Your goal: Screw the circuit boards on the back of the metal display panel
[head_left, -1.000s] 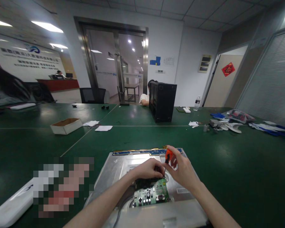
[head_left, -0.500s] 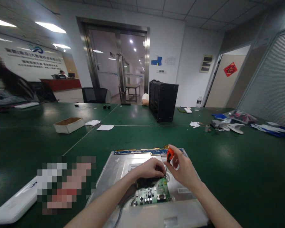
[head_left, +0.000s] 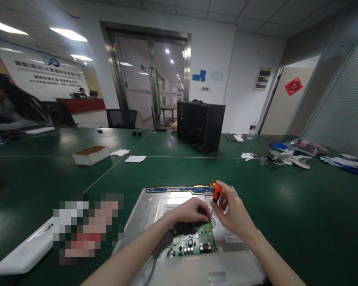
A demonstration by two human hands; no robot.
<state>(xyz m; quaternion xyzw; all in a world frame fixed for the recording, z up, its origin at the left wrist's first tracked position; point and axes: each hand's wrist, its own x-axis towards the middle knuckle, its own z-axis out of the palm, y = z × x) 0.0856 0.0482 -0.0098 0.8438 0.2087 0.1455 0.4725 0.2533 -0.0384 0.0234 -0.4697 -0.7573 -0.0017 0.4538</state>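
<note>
Nearest me, toward the near edge of the green table (head_left: 301, 226), a display panel (head_left: 143, 222) lies with its silvery metal back up, smooth and a little reflective. A grey cable (head_left: 154, 264) curves over it beside a green circuit board (head_left: 193, 242), whose surface is crowded with round silvery and dark components. To the left, also toward that near edge, is a long, glossy white casing (head_left: 26, 251), its far end blurred out.

At the board's far end, the left hand (head_left: 193, 210) has its fingers curled close together; I can't tell whether they pinch anything. Just beside them, the right hand (head_left: 234, 212) grips a small screwdriver (head_left: 217, 192) by its orange-and-black handle, the thin shaft slanting down to the board. A narrow blue circuit strip (head_left: 176, 190) trimmed in gold runs along the panel's far side.

Toward the table's far edge stands a black computer case (head_left: 201, 126).
</note>
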